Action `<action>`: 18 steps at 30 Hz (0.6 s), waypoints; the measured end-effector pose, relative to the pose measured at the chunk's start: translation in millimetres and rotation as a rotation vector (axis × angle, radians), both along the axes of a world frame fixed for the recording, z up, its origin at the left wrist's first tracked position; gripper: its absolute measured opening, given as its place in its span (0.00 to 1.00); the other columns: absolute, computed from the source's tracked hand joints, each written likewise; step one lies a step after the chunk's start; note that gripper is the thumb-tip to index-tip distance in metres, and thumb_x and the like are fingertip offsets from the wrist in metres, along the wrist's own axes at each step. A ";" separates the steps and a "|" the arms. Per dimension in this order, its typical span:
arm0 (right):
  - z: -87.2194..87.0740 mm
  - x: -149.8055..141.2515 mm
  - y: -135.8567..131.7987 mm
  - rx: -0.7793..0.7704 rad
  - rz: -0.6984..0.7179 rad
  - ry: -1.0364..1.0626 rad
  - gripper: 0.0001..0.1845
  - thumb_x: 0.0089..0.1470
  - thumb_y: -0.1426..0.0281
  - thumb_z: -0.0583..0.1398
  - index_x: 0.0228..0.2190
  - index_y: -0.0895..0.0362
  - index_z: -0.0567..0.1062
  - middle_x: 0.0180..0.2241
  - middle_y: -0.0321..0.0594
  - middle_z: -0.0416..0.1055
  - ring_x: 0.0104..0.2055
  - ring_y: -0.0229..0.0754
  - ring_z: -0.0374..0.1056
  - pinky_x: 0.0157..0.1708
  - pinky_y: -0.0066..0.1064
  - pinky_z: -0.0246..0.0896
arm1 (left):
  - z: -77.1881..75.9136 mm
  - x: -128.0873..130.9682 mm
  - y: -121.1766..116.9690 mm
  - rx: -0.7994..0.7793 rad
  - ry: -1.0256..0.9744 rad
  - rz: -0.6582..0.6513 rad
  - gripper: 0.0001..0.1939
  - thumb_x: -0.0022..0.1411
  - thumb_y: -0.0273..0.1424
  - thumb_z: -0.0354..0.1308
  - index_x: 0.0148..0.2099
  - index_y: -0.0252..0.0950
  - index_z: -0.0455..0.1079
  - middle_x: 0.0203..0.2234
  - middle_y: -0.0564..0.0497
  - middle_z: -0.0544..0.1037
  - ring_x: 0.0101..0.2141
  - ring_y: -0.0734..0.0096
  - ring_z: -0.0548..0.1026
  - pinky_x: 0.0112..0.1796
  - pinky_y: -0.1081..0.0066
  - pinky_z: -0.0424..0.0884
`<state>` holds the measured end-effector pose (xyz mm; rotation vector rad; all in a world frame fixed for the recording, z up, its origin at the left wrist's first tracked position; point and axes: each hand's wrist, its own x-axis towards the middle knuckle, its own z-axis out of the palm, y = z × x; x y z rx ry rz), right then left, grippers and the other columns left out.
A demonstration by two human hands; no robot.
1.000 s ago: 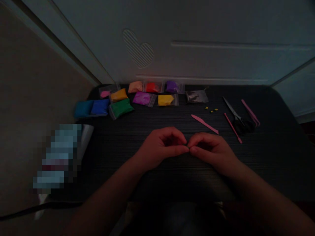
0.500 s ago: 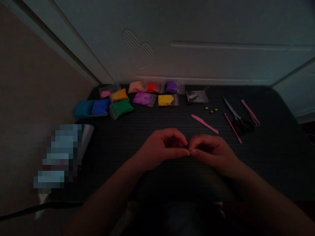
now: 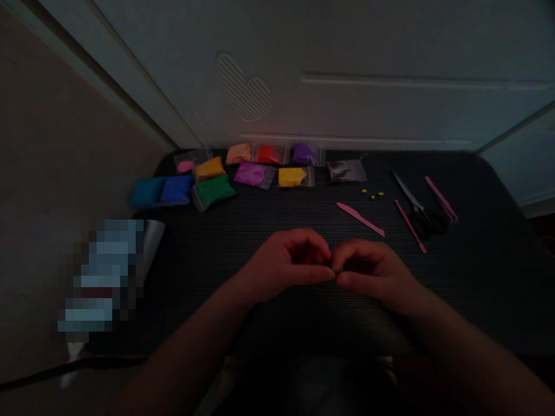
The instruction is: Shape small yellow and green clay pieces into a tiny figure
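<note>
With left hand (image 3: 280, 263) and right hand (image 3: 390, 274) nearly meeting, pinches a tiny green bit (image 3: 336, 273) between the two; holds it slightly closer in than a second ago, exposing more green. Seems mid-handling, with knife (image 3: 361, 219) just beyond right hand.

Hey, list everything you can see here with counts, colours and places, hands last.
Tabletop: one, black, middle
Packets: eleven, various colours, far edge, centre to left
Tiny pieces: three, yellow and dark, left of scissors
Scissors: one, grey blades, black handles, right side
Knife-shaped tool: one, pink, beyond right hand
Stick tool: one, pink, beside scissors
Pronged tool: one, pink, right of scissors
Pixelated object: one, pale blue mostly, left
Cable: one, black, lower left
Panel: one, whitish, heart relief, behind tabletop
Green bit: one, green, between fingertips
Left hand: one, bare, centre
Right hand: one, bare, centre-right
</note>
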<state>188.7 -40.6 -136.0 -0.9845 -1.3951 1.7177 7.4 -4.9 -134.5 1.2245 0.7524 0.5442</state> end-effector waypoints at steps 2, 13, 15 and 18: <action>-1.6 -0.6 1.0 -0.038 0.005 0.030 0.05 0.44 0.71 0.62 0.27 0.56 0.70 0.26 0.33 0.65 0.29 0.33 0.60 0.31 0.26 0.55 | 0.1 0.3 0.0 -0.029 -0.022 0.002 0.09 0.45 0.28 0.62 0.30 0.34 0.66 0.22 0.57 0.65 0.24 0.80 0.62 0.25 0.77 0.58; -5.9 1.4 2.9 -0.106 0.004 0.130 0.02 0.45 0.71 0.61 0.26 0.55 0.70 0.24 0.31 0.64 0.27 0.30 0.58 0.27 0.23 0.53 | -0.4 1.4 0.2 -0.099 -0.119 0.029 0.08 0.45 0.23 0.62 0.30 0.34 0.67 0.22 0.57 0.69 0.23 0.84 0.65 0.25 0.81 0.60; -7.0 2.0 2.4 -0.094 0.000 0.135 0.02 0.46 0.71 0.61 0.26 0.55 0.70 0.24 0.31 0.63 0.26 0.30 0.57 0.26 0.23 0.52 | 0.0 1.6 0.2 -0.112 -0.125 0.030 0.08 0.45 0.23 0.62 0.30 0.34 0.67 0.22 0.57 0.69 0.23 0.84 0.65 0.25 0.81 0.61; -8.0 2.5 2.4 -0.085 0.000 0.142 0.03 0.46 0.71 0.60 0.25 0.56 0.69 0.23 0.31 0.63 0.26 0.31 0.57 0.26 0.24 0.51 | 0.7 1.5 0.4 -0.117 -0.119 0.032 0.08 0.44 0.23 0.62 0.30 0.34 0.67 0.21 0.58 0.69 0.23 0.83 0.65 0.25 0.81 0.60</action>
